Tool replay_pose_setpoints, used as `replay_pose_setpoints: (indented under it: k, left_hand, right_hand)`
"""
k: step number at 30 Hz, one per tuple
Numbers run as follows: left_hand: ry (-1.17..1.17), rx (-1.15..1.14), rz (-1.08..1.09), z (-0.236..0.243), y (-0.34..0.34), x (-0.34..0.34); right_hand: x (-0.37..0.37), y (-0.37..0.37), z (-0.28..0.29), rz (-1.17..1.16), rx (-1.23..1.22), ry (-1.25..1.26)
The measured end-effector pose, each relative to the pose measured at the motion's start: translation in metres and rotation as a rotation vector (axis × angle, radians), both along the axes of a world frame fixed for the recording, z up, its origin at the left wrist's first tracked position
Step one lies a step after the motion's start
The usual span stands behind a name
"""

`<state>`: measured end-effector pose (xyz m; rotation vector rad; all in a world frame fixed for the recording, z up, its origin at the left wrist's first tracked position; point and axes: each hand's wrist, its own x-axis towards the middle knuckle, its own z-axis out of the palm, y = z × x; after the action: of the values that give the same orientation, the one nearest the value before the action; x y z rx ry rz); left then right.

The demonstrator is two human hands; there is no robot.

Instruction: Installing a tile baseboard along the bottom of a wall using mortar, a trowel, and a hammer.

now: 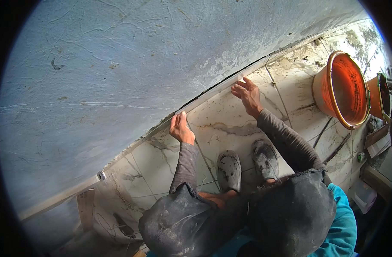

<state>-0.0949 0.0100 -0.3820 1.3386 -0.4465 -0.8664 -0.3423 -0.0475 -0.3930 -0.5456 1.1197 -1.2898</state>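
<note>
A pale narrow strip (pixel 215 95) runs along the foot of the blue-grey wall (pixel 119 51), just below a dark gap. My left hand (pixel 181 127) has its fingers close together at the strip's lower-left part, gripping or pressing its edge. Farther right, my right hand (pixel 248 95) has slightly bent fingers spread apart, their tips at or just beside the strip; it holds nothing that I can see. Both forearms are in grey sleeves. Dirty marbled floor tiles (pixel 213 128) lie below the hands.
Two orange buckets (pixel 322 92) stand at the right, near scraps and a dark bar (pixel 337 149). My grey shoes (pixel 229 169) are below my hands. At lower left are a round metal end (pixel 101 176) on a rail along the wall and a white sack (pixel 108 216).
</note>
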Motion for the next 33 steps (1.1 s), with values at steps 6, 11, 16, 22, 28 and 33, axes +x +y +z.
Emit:
replay_pose_setpoints:
  k: [6,11,16,22,28,33]
  left_hand:
    - [-0.055,0.016,-0.116,-0.016,0.018,0.021]
    - [0.043,0.011,-0.128,-0.022,0.038,0.012]
    - [0.145,-0.024,-0.002,-0.020,0.062,-0.004]
    - [0.504,0.026,-0.517,0.015,0.122,-0.071]
    - [-0.448,-0.396,-1.410,0.123,0.052,-0.102]
    - [-1.292,-0.769,-1.544,0.165,0.024,-0.157]
  right_hand:
    - [-0.020,0.014,0.021,-0.022,0.136,-0.079]
    - [-0.038,0.010,0.027,0.037,0.308,-0.127]
    - [-0.039,0.021,0.016,0.054,0.240,-0.034]
    - [-0.076,0.123,0.078,-0.116,0.355,-0.099]
    - [-0.085,0.189,0.152,-0.169,0.391,-0.488]
    - [-0.121,0.210,0.163,-0.214,0.171,-0.601]
